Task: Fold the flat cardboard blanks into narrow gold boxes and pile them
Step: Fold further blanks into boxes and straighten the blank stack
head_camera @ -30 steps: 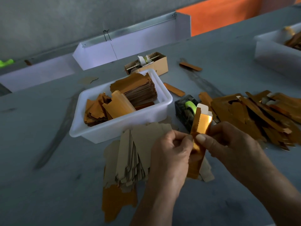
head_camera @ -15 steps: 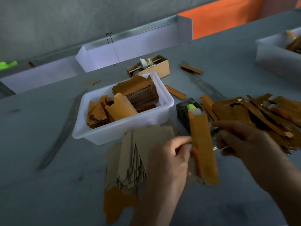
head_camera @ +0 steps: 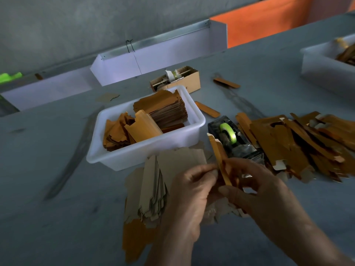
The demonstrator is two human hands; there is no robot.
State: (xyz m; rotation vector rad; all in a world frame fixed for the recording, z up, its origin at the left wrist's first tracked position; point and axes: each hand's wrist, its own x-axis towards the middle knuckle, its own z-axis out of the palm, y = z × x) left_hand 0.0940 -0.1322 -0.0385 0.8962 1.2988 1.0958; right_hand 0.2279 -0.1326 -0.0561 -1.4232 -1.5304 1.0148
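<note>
Left hand [head_camera: 189,186] pinches the lower part of a narrow gold box [head_camera: 218,156] between thumb and fingertips; right hand [head_camera: 255,186] curls round the same box from the other side, fingers wrapped at its lower end. Box held up between both hands, tilted, top end leaning away toward the tape dispenser [head_camera: 233,139]. Looks mid-fold: blank already narrowed into a box shape, end flaps likely not closed yet, hard to tell under the fingers. Next move probably calls for tucking the end and dropping it on the pile of folded boxes [head_camera: 299,143], just right of the hands. Stack of flat blanks [head_camera: 153,191] lies on the surface [head_camera: 48,217] under and left of the left hand; white tub [head_camera: 192,131] with more blanks beyond
</note>
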